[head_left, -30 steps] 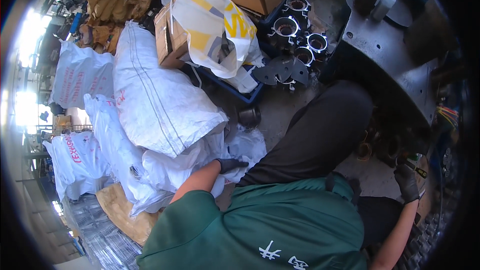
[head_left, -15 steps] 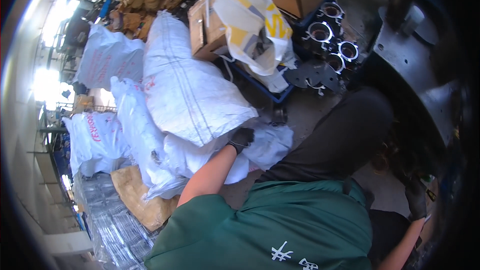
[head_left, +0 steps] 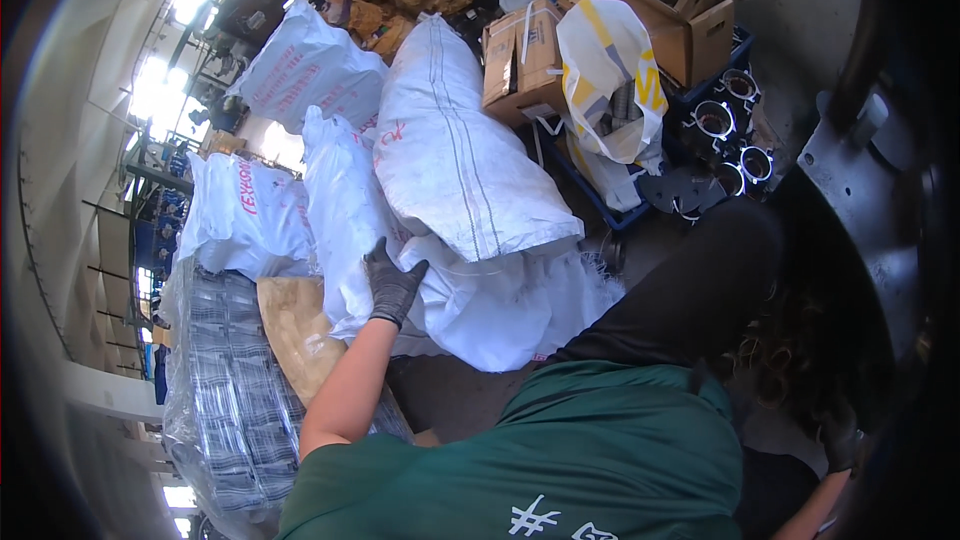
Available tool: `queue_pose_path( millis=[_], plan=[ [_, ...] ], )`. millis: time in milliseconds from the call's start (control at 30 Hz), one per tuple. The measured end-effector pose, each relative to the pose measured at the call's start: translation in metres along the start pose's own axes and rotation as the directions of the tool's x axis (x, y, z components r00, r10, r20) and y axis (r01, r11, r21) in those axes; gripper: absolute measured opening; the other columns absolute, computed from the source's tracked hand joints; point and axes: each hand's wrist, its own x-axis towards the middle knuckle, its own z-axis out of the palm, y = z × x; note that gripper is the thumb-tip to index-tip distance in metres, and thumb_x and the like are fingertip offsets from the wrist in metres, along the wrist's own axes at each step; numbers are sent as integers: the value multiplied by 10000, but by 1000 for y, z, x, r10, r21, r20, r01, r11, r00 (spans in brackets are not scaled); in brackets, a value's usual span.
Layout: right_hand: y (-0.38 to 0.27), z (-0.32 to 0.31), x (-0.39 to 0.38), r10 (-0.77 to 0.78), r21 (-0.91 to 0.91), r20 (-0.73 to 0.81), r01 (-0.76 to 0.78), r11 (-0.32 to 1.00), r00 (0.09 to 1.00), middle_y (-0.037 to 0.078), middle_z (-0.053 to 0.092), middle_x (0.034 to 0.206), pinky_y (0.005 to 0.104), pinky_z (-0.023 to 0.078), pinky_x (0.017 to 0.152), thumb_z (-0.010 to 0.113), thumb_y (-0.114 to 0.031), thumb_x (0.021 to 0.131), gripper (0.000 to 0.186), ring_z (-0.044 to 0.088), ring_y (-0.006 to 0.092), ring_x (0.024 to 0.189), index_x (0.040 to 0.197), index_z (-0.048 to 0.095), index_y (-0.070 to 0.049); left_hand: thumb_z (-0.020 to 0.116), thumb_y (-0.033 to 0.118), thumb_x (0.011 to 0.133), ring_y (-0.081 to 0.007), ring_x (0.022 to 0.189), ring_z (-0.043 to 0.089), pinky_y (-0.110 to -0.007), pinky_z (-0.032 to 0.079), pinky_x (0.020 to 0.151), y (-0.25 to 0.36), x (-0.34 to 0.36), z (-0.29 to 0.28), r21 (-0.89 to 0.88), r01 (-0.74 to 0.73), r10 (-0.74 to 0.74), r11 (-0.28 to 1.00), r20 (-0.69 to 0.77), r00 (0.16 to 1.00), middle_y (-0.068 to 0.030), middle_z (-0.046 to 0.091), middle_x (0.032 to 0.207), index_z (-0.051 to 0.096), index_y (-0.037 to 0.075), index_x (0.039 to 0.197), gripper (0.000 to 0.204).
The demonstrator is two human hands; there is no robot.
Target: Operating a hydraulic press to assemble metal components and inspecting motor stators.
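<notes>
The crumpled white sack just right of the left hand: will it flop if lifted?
The crumpled white sack would probably flop, because its sides are loosely creased. It may resist lifting: the striped white sack seems to lie partly over it.

Green short-sleeved shirt (head_left: 620, 430), white markings (head_left: 533, 516), black trousers (head_left: 680, 280), 2 dark gloves (head_left: 394, 290).

"What carries everything here?"

"A dark grey floor (head_left: 440, 395), seen in the lower middle between the white bags and a green shirt."

"What lies directly on it?"

"Just above that stretch, a slumped white sack (head_left: 490, 325). Farther up and to the right, a blue crate (head_left: 617, 221). Beside the crate are four round, silver-rimmed metal housings (head_left: 714, 120), openings upward; their bases are hidden."

"And lower right?"

"Ring-shaped parts (head_left: 772, 380) in shadow, too dim to tell more."
</notes>
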Motion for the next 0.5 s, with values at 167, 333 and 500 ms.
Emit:
queue_pose_path(
  millis=[167,333,500],
  plan=[
    [3,-3,-1,64,181,26,-67,981,998,181,671,1450,405,548,1086,695,-83,1050,517,650,314,1322,1540,554,5,890,263,847,-337,1136,721,-452,570,1047,25,-58,82,-425,805,-253,414,796,551,-183,757,1217,652,-53,1385,668],
    [-92,-13,-9,-308,-361,-379,167,917,873,177,676,1436,401,558,1070,718,-162,1034,546,669,309,1293,1534,565,-6,780,128,880,-246,1064,721,-403,580,988,167,-98,106,-745,612,125,265,656,744,-108,764,1151,710,3,1295,439],
    [-342,9,-5,-755,-388,-226,654,649,615,179,684,1409,401,577,1038,766,-265,993,624,704,302,1234,1530,570,-14,846,198,851,-218,1085,714,-378,577,990,305,-65,20,-879,437,480,-190,305,822,-85,751,1186,647,25,1367,580]
  ],
)
